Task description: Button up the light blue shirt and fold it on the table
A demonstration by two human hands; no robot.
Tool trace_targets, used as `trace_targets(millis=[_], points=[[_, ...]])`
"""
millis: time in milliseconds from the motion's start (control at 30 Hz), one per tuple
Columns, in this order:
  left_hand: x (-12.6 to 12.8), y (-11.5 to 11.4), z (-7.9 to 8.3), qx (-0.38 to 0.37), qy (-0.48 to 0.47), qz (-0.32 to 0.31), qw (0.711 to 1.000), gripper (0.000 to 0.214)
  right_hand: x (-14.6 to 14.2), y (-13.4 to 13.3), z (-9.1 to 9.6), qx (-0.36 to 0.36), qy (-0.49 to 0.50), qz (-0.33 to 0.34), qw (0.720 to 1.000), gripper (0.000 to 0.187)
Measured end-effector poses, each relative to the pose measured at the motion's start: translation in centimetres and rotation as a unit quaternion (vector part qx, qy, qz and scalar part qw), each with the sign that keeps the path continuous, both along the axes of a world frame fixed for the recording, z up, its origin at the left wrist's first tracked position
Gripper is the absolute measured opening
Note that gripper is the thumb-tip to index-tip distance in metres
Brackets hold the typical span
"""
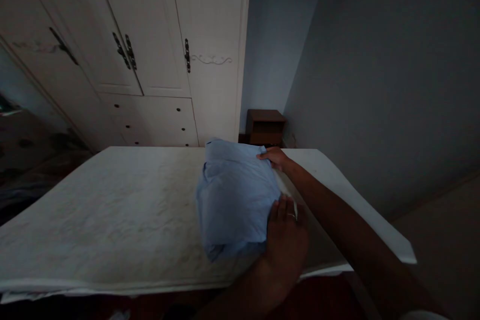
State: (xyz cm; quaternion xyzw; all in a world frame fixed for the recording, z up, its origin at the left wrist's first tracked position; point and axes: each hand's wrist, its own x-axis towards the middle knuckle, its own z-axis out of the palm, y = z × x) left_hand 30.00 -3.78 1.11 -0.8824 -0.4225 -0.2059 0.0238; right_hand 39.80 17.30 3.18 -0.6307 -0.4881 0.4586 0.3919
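Observation:
A light blue shirt point(234, 195), folded into a compact bundle, lies on a white mattress point(112, 210). My left hand point(285, 240), with a ring on one finger, grips the bundle's near right edge, its fingertips tucked into the cloth. My right hand point(276, 157) reaches across from the right and pinches the far right corner of the shirt. The undersides of both hands are hidden.
A white wardrobe point(150, 50) with dark handles and drawers stands behind the mattress. A small brown nightstand point(264, 127) sits in the corner by the grey wall. Dark floor shows to the left and right of the mattress.

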Motion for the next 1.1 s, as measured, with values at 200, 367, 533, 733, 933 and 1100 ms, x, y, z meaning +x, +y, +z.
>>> trace_targets(millis=[200,367,533,733,933,1100], points=[[-0.7,-0.5,-1.0,0.039,-0.018,-0.027,0.999,0.045,0.5,-0.2,-1.1,0.031,-0.003,-0.011,0.999,0.013],[-1.9,-2.7,-0.9,0.066,-0.031,-0.079,0.994,0.050,0.6,-0.2,-2.3,0.071,-0.003,-0.008,0.997,0.011],[-6.0,-4.3,0.0,0.127,-0.017,-0.103,0.986,0.047,1.0,-0.6,-2.4,0.080,0.016,0.018,0.997,0.020],[-8.5,-3.5,-0.1,0.131,0.046,-0.087,0.986,0.035,1.1,-2.3,-0.2,0.021,0.090,0.085,0.992,0.036],[-6.7,-4.3,-0.3,0.062,0.064,-0.094,0.992,0.038,2.4,-5.5,2.1,-0.119,0.014,0.177,0.977,0.061],[-5.5,-4.4,-0.1,0.028,0.062,-0.114,0.991,0.043,3.8,-6.8,2.6,-0.102,0.041,0.158,0.981,0.055]])
